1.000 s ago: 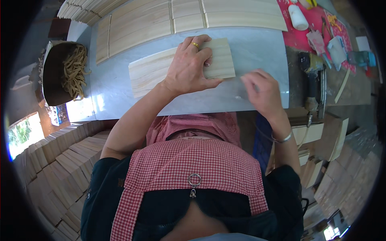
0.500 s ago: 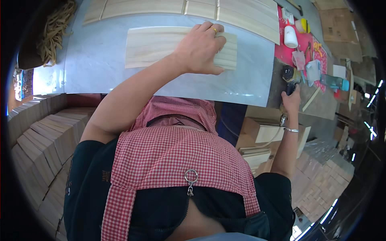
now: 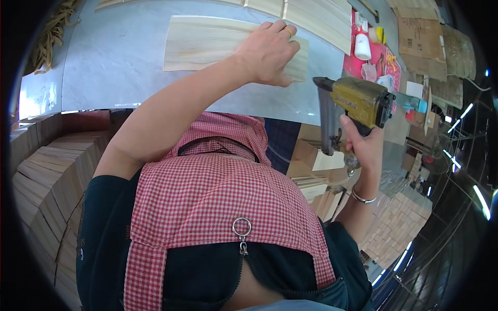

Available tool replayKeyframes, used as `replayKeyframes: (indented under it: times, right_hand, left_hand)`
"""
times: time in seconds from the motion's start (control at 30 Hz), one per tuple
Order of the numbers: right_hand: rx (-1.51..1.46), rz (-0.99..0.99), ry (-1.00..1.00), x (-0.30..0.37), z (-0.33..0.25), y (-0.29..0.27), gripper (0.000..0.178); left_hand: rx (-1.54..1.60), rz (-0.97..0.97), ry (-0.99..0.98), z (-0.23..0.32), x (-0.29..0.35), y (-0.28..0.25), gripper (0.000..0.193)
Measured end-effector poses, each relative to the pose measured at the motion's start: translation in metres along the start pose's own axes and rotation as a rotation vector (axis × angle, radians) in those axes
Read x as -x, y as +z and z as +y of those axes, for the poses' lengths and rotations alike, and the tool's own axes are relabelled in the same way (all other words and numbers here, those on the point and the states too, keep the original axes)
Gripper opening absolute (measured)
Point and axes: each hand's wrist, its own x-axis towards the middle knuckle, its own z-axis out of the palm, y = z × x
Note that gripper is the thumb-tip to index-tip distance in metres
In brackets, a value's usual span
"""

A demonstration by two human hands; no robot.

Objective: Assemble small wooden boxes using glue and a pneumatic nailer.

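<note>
My left hand (image 3: pixel 270 54) lies across the right part of a flat, pale wooden board (image 3: pixel 202 46) on the table. Its fingers curl at the board's far edge and the thumb presses at the near edge, so the hand grips the board across its width. In my right hand (image 3: pixel 365 142) is a nail gun (image 3: pixel 358 101) with a yellow-brown body and a dark nose and magazine, held by its handle. The gun is raised in the air, its nose toward the board's right end but apart from it. An air hose fitting shows beneath the handle.
More pale boards (image 3: pixel 316 23) lie along the table's far side. A white bottle (image 3: pixel 362 47) and a yellow roll (image 3: pixel 381 35) stand on a red cloth to the right. Wooden blocks (image 3: pixel 57 171) are stacked at lower left, and a bundle of strips (image 3: pixel 54 36) hangs at far left.
My right hand has lifted the nail gun from the surface at the right and brought it left toward the board. My left hand stays on the board. The whole view has shifted a little.
</note>
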Motion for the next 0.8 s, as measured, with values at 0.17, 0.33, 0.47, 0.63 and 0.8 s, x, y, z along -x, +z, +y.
replayKeyframes:
  times: [0.17,0.33,0.47,0.63,0.8]
  right_hand:
    - [0.066,-0.06,-0.043,0.004,-0.005,0.011,0.024]
    - [0.049,-0.085,0.006,0.003,-0.006,0.014,0.023]
    - [0.044,-0.097,0.018,0.005,-0.006,0.016,0.022]
    - [-0.027,-0.009,-0.015,0.002,-0.014,0.027,0.021]
    - [0.0,-0.005,0.004,-0.012,-0.013,0.029,0.021]
  left_hand:
    - [-0.003,-0.007,0.001,0.001,0.0,0.0,0.053]
    - [0.051,-0.059,-0.027,0.003,-0.001,-0.006,0.052]
    - [0.063,-0.069,-0.038,0.003,-0.001,-0.007,0.052]
    - [0.053,-0.051,-0.034,0.003,0.0,-0.005,0.051]
    - [0.037,-0.001,-0.017,0.003,0.001,0.0,0.049]
